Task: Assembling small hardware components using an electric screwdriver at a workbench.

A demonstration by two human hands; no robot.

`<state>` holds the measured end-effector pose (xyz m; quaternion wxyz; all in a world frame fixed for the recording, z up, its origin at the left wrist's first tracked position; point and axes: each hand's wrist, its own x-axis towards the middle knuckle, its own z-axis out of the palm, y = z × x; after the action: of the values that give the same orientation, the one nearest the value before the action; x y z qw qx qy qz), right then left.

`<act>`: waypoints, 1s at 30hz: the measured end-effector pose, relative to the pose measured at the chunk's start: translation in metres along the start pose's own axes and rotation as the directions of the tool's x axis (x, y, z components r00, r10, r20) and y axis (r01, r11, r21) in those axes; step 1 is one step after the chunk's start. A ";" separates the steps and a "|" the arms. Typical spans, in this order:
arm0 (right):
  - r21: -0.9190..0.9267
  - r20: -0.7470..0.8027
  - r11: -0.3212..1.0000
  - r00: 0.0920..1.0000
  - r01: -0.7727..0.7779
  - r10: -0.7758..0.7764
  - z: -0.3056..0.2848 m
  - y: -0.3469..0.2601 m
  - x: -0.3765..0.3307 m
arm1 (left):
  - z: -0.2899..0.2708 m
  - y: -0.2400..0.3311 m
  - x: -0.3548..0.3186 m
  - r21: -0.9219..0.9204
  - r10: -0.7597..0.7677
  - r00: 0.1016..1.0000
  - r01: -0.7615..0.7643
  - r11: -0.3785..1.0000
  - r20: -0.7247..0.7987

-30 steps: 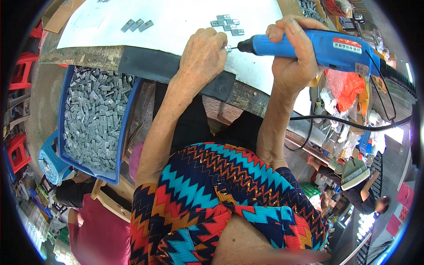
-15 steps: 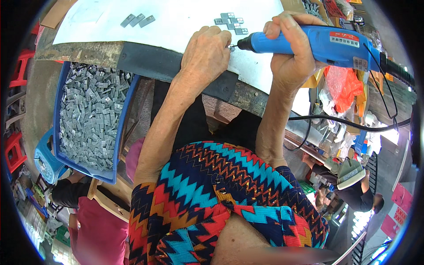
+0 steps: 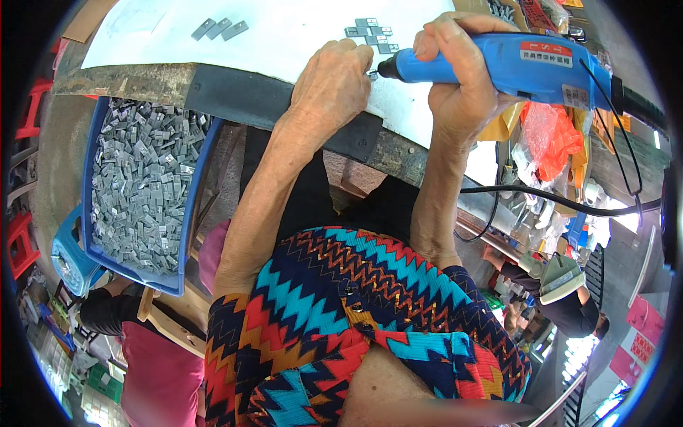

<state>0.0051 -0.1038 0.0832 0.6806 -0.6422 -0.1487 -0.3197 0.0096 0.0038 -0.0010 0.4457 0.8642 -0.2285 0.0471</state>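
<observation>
While right fingers [image 3: 455, 51] grasp a blue screwdriver [image 3: 506, 77] bearing printed labels [image 3: 546, 55], left fingers [image 3: 361, 62] pinch a grey piece [image 3: 373, 75].

Looks like smooth plastic on the power tool [image 3: 491, 62] and tub [image 3: 192, 213], ribbed cloth on the shirt [image 3: 302, 306]; looks matt on the blocks [image 3: 142, 186], rough along the table edge [image 3: 121, 81].

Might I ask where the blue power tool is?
In the head view, the blue power tool is at upper right, held in the right hand and pointing toward the left hand.
</observation>
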 end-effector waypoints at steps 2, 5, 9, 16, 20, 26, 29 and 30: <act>0.040 0.064 0.999 0.998 -0.005 0.002 0.001 0.001 0.001 | 0.000 -0.001 0.001 0.000 0.036 0.999 -0.036 0.999 -0.018; -0.031 0.129 0.999 0.992 0.011 -0.007 -0.002 0.003 0.002 | 0.000 -0.001 0.002 -0.031 0.028 0.999 -0.029 0.999 -0.023; -0.004 -0.005 1.000 1.000 -0.015 0.015 0.004 0.001 0.000 | -0.002 0.002 0.006 -0.041 0.047 0.999 -0.047 0.998 -0.016; -0.133 0.023 0.985 0.993 -0.111 0.115 -0.004 0.002 0.002 | 0.000 -0.003 0.004 -0.037 0.065 0.997 -0.066 0.997 -0.037; -0.006 0.230 1.000 0.973 0.000 0.001 -0.022 0.002 -0.005 | -0.003 0.007 0.003 0.053 0.109 0.993 -0.107 0.993 -0.039; 0.094 0.225 0.995 0.973 0.041 -0.061 -0.023 -0.004 -0.020 | 0.000 0.006 0.001 0.096 0.136 0.990 -0.131 0.987 -0.043; 0.052 0.276 0.997 0.958 0.059 -0.071 -0.025 -0.011 -0.028 | -0.002 0.010 0.000 0.051 0.114 0.993 -0.113 0.992 -0.022; 0.042 0.285 0.999 0.958 0.033 -0.043 -0.027 -0.015 -0.033 | -0.003 0.013 0.000 0.028 0.118 0.993 -0.118 0.993 -0.012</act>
<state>-0.0346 -0.1212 0.0711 0.6573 -0.6662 -0.2635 -0.2340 0.0040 0.0001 0.0108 0.4320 0.8548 -0.2755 0.0824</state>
